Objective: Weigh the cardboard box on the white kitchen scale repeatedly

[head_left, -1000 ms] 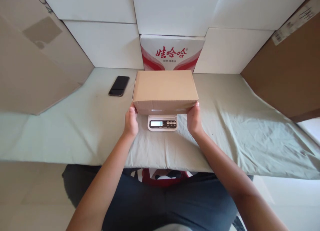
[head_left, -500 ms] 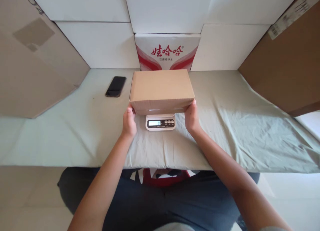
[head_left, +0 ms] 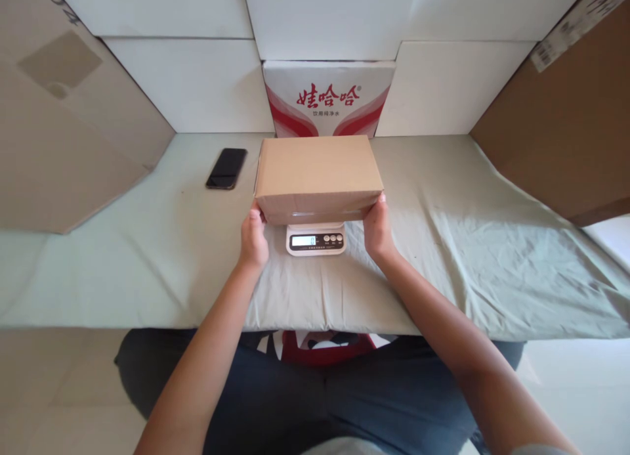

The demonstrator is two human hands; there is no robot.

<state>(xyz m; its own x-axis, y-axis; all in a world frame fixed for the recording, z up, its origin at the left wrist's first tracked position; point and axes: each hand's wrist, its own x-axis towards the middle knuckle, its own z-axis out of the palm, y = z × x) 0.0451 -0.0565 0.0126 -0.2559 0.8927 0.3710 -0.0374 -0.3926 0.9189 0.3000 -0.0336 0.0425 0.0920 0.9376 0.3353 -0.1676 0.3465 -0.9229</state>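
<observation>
Between my two hands is a brown cardboard box, its near side slightly crooked with a strip of clear tape low on it. My left hand grips its near left corner, and my right hand grips the near right corner; the fingers of both go under or behind the box and are partly hidden. Below the box sits a white digital scale, its display reading 0 and its buttons facing me. The box covers the scale's platform, so I cannot tell whether they touch.
A black phone lies left of the box on the pale green cloth. A white and red carton stands behind, among white panels. Large cardboard boxes stand at the left and right.
Almost nothing differs. The view has shifted very slightly; both hands keep their hold on the box, and the display still reads 0.
</observation>
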